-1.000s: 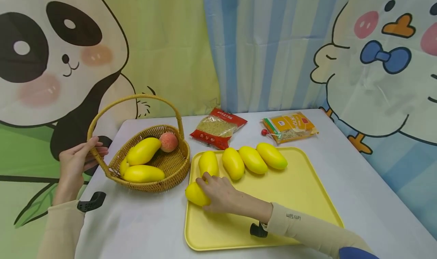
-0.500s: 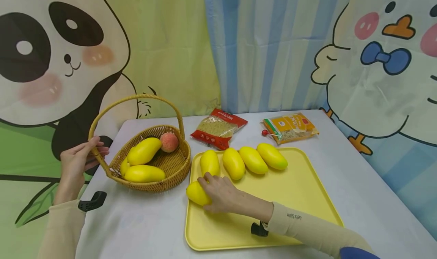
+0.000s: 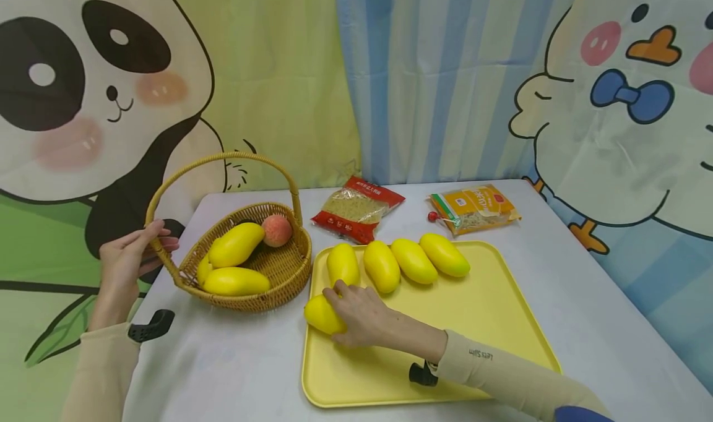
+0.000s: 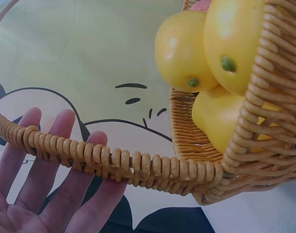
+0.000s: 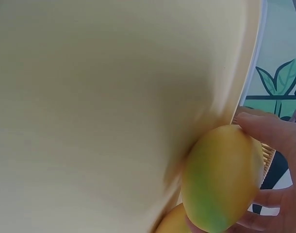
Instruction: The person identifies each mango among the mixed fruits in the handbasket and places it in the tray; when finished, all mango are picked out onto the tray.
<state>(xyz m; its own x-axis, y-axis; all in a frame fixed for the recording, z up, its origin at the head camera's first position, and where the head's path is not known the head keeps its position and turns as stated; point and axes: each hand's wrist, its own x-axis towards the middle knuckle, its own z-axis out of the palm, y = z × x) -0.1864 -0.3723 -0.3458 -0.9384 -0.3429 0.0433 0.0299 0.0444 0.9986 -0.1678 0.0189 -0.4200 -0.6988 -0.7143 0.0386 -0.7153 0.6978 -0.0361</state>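
Observation:
My left hand (image 3: 121, 260) holds the left side of the wicker basket's handle (image 3: 220, 157). In the left wrist view its fingers (image 4: 60, 127) lie rather straight behind the handle. The basket (image 3: 295, 267) contains three yellow mangoes (image 3: 236, 282) and a pink peach (image 3: 276, 231). My right hand (image 3: 364, 318) grips another mango (image 3: 320, 314) at the left edge of the yellow tray (image 3: 473, 341), thumb and fingers on opposite sides. That mango (image 5: 221, 182) shows a green patch in the right wrist view. Several more mangoes (image 3: 381, 267) lie in a row along the tray's back edge.
Behind the tray lie a red packet (image 3: 356, 208) and an orange packet (image 3: 476, 206), with a small red ball-tipped stick (image 3: 440, 217) beside the orange one. Printed curtains (image 3: 401, 100) hang behind the white table (image 3: 223, 360).

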